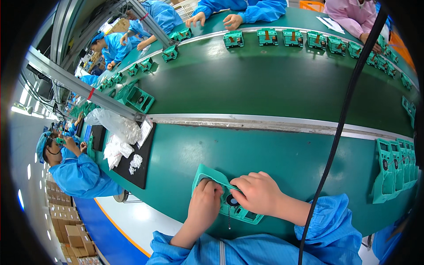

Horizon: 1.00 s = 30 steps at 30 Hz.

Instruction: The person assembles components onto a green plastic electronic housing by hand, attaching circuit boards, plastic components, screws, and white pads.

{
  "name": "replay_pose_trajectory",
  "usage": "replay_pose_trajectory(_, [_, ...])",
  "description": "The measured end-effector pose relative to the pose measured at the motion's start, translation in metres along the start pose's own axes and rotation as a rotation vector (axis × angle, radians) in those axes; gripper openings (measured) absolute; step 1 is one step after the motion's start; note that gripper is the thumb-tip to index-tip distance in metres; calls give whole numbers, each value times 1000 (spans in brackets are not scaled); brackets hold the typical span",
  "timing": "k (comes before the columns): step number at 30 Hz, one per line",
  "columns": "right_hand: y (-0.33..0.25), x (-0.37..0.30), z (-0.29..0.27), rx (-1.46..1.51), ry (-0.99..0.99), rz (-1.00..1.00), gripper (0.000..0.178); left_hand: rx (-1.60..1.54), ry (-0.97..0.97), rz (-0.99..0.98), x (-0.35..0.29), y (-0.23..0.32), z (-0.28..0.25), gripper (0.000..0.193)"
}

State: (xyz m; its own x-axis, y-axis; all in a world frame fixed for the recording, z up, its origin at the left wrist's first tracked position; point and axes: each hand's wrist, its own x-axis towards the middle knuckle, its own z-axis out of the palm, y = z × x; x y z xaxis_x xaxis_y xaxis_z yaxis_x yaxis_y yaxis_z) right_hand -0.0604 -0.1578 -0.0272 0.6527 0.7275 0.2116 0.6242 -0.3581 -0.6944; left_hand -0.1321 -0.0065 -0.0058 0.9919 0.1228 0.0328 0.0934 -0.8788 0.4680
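Observation:
A green plastic housing [204, 171] lies on the bench right in front of me, between my hands. Inside it sits a round black part like a small speaker [231, 200], and a thin dark wire with a small light end [229, 227] hangs over the near side. My left hand [204, 206] reaches into the housing's left part with its fingers pinched together; what they pinch is hidden. With bent fingers and thumb, my right hand [258, 192] grips the housing's upper edge, just above the round part.
On a black mat [145, 164] at left lie white bits and a clear plastic bag [117, 126]. Several similar housings [385, 172] stand at right. Beyond a metal rail [265, 123], green units line the conveyor [265, 84]. A black cable [342, 119] hangs across the view. Co-workers sit around.

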Motion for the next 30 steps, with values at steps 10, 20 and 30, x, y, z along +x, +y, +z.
replay_pose_trajectory(10, [0, 0, 8, -15, 19, -48, 14, 18, -142, -37, 5, 0, -5, 10])
replay_pose_trajectory(20, [0, 1, 10, 5, 50, -64, 12, 8, -144, -24, 8, -2, -7, 9])
replay_pose_trajectory(30, [-2, 1, 13, -26, 118, -108, 12, -8, -171, -54, 13, 1, -7, 10])
